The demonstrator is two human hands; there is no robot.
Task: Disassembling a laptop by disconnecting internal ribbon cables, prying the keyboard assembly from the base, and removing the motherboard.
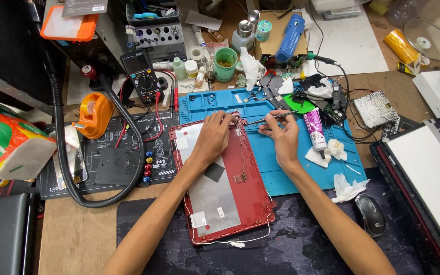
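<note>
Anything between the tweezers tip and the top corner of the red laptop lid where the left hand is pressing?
Nothing visible. The tweezers in the right hand reach over bare blue mat toward the red lid corner, beside the left hand.

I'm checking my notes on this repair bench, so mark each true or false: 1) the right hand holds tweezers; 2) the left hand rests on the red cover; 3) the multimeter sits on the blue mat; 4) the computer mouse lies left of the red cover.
1) The right hand holds tweezers: true.
2) The left hand rests on the red cover: true.
3) False: the multimeter lies beyond the blue mat, up and left of it.
4) False: the computer mouse lies right of the cover.
</note>
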